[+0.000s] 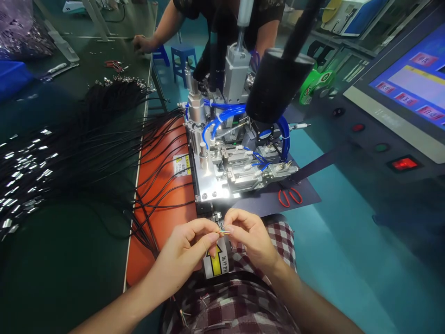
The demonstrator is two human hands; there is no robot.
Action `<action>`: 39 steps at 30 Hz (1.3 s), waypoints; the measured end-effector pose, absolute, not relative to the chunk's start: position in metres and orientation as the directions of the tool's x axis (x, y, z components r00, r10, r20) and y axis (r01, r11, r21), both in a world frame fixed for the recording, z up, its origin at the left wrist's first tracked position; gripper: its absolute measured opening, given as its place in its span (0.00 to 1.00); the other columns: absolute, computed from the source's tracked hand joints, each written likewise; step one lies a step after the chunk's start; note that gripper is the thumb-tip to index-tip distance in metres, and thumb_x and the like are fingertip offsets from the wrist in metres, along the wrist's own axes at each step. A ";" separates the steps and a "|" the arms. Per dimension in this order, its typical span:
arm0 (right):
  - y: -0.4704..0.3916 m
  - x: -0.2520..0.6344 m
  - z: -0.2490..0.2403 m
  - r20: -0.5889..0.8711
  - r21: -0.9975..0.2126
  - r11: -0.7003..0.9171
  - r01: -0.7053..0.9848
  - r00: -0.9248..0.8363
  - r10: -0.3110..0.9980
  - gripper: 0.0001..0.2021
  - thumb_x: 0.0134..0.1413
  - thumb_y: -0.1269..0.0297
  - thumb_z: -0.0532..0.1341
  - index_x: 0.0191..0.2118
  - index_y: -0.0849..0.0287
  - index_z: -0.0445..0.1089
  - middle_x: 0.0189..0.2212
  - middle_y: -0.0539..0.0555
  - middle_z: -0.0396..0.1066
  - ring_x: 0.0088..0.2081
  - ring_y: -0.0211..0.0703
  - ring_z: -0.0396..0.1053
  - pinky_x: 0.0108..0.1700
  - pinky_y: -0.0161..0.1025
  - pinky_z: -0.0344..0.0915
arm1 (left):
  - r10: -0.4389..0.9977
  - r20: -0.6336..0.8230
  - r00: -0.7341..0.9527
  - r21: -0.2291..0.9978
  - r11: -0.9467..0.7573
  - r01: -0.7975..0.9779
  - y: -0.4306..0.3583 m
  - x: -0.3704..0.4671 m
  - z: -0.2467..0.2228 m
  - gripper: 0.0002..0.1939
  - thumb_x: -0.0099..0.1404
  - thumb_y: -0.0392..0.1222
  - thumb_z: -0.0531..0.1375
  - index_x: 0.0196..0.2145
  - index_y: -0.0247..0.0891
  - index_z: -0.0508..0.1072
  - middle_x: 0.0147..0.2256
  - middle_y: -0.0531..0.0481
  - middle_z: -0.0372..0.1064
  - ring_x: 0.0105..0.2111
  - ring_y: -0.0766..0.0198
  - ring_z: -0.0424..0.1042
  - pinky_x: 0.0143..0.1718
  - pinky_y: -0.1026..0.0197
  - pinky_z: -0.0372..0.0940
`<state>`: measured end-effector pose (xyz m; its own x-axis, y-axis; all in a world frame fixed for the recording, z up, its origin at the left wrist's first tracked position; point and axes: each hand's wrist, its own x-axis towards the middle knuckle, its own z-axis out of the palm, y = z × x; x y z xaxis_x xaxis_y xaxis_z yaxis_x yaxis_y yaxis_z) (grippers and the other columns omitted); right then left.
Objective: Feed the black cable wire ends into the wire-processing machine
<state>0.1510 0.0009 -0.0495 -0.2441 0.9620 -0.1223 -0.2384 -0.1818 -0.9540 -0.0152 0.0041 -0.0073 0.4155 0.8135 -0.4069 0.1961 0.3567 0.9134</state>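
Thin coloured wires [225, 232] show between my two hands, just in front of the machine's near edge. My left hand [194, 241] pinches their left end between thumb and forefinger. Against the right end press the thumb and fingertips of my right hand [248, 234], almost touching the left. Below the hands lies a white label with a yellow arrow [216, 262]. Right ahead stands a metal machine [239, 171] with blue air tubes [229, 111]. Black cables [163, 174] run from its left side across an orange surface [174, 211].
A large bundle of black cables [79, 125] covers the dark table at left. Red-handled scissors [290, 197] lie right of the machine. A black cylinder [278, 83] hangs over it. A control panel with a screen [417, 83] stands at right. Another person's hand [142, 44] rests on the table's far edge.
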 end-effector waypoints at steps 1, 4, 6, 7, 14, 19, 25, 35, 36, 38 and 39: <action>0.003 0.153 -0.050 -0.123 -0.953 -0.193 -0.235 -0.283 0.951 0.07 0.53 0.65 0.61 0.27 0.59 0.65 0.20 0.45 0.59 0.18 0.31 0.55 0.20 0.31 0.53 | 0.822 -0.387 0.418 0.921 0.326 0.212 0.004 -0.015 -0.007 0.09 0.64 0.45 0.56 0.32 0.37 0.71 0.23 0.54 0.64 0.21 0.71 0.59 0.19 0.70 0.52; 0.010 0.162 -0.048 -0.056 -0.973 -0.136 -0.189 -0.376 0.925 0.06 0.52 0.66 0.61 0.27 0.60 0.66 0.24 0.47 0.60 0.20 0.31 0.56 0.22 0.31 0.54 | 0.832 -0.364 0.420 0.930 0.299 0.214 0.003 -0.015 -0.007 0.09 0.63 0.45 0.57 0.35 0.37 0.72 0.22 0.56 0.63 0.22 0.71 0.60 0.22 0.69 0.54; 0.014 0.168 -0.044 0.005 -0.988 -0.062 -0.144 -0.425 0.905 0.05 0.52 0.68 0.61 0.27 0.60 0.67 0.26 0.48 0.60 0.22 0.32 0.57 0.25 0.32 0.56 | 0.822 -0.383 0.422 0.923 0.320 0.213 0.002 -0.014 -0.007 0.10 0.63 0.46 0.57 0.36 0.38 0.72 0.21 0.56 0.62 0.20 0.72 0.58 0.19 0.70 0.52; 0.016 0.171 -0.042 0.031 -0.992 -0.026 -0.121 -0.449 0.893 0.05 0.52 0.69 0.61 0.27 0.60 0.67 0.26 0.48 0.61 0.24 0.33 0.58 0.26 0.33 0.56 | 0.816 -0.392 0.425 0.919 0.328 0.219 0.001 -0.014 -0.007 0.10 0.63 0.46 0.57 0.36 0.38 0.72 0.21 0.56 0.63 0.19 0.72 0.57 0.18 0.70 0.51; 0.024 0.173 -0.033 0.029 -1.000 0.020 -0.023 -0.549 0.836 0.05 0.53 0.71 0.60 0.27 0.61 0.68 0.26 0.49 0.62 0.27 0.35 0.59 0.30 0.34 0.57 | 0.829 -0.414 0.377 0.902 0.320 0.289 0.000 -0.012 -0.010 0.08 0.60 0.44 0.59 0.29 0.36 0.72 0.21 0.57 0.59 0.17 0.75 0.52 0.16 0.71 0.48; 0.015 0.166 -0.040 -0.084 -0.989 -0.126 -0.083 -0.392 0.916 0.05 0.54 0.67 0.59 0.28 0.61 0.67 0.23 0.47 0.62 0.22 0.32 0.58 0.25 0.32 0.55 | 0.779 -0.519 0.352 0.852 0.503 0.144 0.002 -0.011 -0.011 0.09 0.61 0.46 0.58 0.29 0.37 0.69 0.17 0.61 0.51 0.14 0.76 0.46 0.14 0.71 0.44; -0.006 0.156 -0.041 -0.153 -0.985 -0.165 -0.049 -0.191 0.970 0.03 0.51 0.67 0.62 0.30 0.61 0.68 0.21 0.47 0.63 0.22 0.33 0.59 0.24 0.32 0.56 | 0.755 -0.552 0.354 0.802 0.596 -0.021 0.003 -0.010 -0.011 0.08 0.61 0.44 0.59 0.29 0.37 0.66 0.15 0.62 0.54 0.13 0.78 0.42 0.13 0.72 0.41; -0.020 0.131 -0.038 -0.264 -0.958 -0.268 -0.098 -0.052 0.963 0.06 0.50 0.68 0.61 0.26 0.61 0.65 0.20 0.46 0.61 0.21 0.33 0.57 0.24 0.32 0.56 | 0.814 -0.510 0.276 0.840 0.541 -0.043 -0.004 -0.008 -0.016 0.09 0.62 0.46 0.59 0.32 0.37 0.66 0.17 0.61 0.57 0.14 0.78 0.47 0.14 0.73 0.44; -0.022 0.130 -0.038 -0.252 -0.964 -0.254 -0.080 -0.024 0.967 0.06 0.51 0.68 0.60 0.25 0.61 0.65 0.21 0.47 0.62 0.22 0.33 0.58 0.25 0.32 0.56 | 0.821 -0.503 0.268 0.845 0.533 -0.047 -0.004 -0.008 -0.017 0.09 0.62 0.46 0.59 0.32 0.37 0.66 0.17 0.61 0.57 0.14 0.78 0.47 0.15 0.73 0.45; -0.024 0.130 -0.037 -0.221 -0.975 -0.221 -0.032 -0.002 0.975 0.05 0.51 0.69 0.60 0.26 0.62 0.66 0.23 0.48 0.64 0.25 0.34 0.59 0.27 0.32 0.58 | 0.819 -0.505 0.272 0.840 0.539 -0.059 -0.004 -0.007 -0.018 0.09 0.62 0.46 0.59 0.31 0.37 0.66 0.16 0.62 0.56 0.14 0.78 0.47 0.15 0.73 0.45; -0.024 0.131 -0.036 -0.216 -0.976 -0.216 -0.020 -0.014 0.976 0.05 0.51 0.69 0.60 0.26 0.62 0.66 0.23 0.49 0.65 0.25 0.35 0.60 0.28 0.33 0.58 | 0.812 -0.512 0.280 0.834 0.548 -0.065 -0.004 -0.007 -0.018 0.09 0.62 0.46 0.59 0.31 0.37 0.66 0.16 0.62 0.55 0.14 0.78 0.46 0.15 0.73 0.44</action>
<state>0.1314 -0.0243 -0.0362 -0.0142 0.9764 -0.2157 -0.0202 -0.2159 -0.9762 -0.0065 -0.0040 -0.0182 0.2804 0.8118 -0.5122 -0.0649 0.5484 0.8337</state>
